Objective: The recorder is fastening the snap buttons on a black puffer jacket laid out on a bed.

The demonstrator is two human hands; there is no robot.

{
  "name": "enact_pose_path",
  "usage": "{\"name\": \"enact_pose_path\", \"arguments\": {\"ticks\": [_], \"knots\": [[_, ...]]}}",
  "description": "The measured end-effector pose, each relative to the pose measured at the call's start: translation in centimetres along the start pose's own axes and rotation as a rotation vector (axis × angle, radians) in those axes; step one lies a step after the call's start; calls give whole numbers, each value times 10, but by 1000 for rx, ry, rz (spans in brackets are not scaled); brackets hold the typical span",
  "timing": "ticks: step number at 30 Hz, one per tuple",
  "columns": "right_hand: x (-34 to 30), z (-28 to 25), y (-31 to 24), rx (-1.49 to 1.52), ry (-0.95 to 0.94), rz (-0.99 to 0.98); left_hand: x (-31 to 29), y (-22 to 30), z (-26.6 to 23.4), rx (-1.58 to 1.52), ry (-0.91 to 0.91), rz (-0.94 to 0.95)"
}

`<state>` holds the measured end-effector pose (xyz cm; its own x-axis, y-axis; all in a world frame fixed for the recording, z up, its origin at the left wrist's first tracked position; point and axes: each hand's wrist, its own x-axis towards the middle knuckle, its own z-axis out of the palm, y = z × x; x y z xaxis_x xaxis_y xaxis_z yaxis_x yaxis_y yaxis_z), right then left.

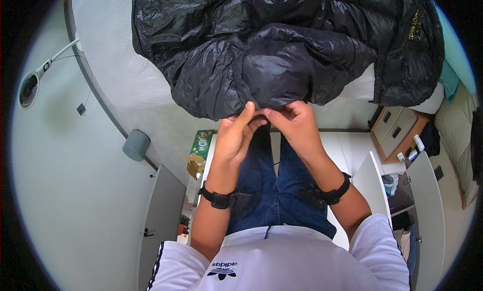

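Observation:
A glossy black puffer jacket (206,64) with yellow lettering lies spread in front of me. Its bunched, rounded near part (282,69), which looks like the hood, hangs toward my lap. At the lowest edge of that part, my left hand (236,135) has its thumb raised against the fabric and its fingers curled beneath. My right hand (299,127) pinches the same edge, its thumb pointing left. The two hands nearly meet at the middle of the edge. What lies between the fingertips is too small to make out. Black bands circle both wrists.
Under the jacket is a white covered surface (110,54). To the left stand a grey-green bin (136,145), a green box (202,142) and a racket-shaped device (30,89) on the wall. At right are a small drawer cabinet (395,132) and open white cabinet doors (372,185).

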<state>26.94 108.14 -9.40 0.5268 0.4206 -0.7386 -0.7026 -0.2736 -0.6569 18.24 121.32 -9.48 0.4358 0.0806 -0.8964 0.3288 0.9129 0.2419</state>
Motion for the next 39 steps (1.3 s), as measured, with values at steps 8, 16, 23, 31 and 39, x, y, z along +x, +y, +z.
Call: {"name": "enact_pose_path", "arguments": {"ticks": [8,16,23,31,39], "knots": [[-6,-36,5,-134,25,158,6,-19,-5,21,76,57],[1,-25,-52,-941,47,-703,3,-18,-6,48,63,82],[22,-1,-43,-1026,-165,-730,0,-10,-5,-30,-70,56],[26,9,-35,-891,-102,-673,1,-6,-14,-138,-164,39],[22,14,-37,-843,-99,-622,4,-11,-9,-261,-76,-10]]}}
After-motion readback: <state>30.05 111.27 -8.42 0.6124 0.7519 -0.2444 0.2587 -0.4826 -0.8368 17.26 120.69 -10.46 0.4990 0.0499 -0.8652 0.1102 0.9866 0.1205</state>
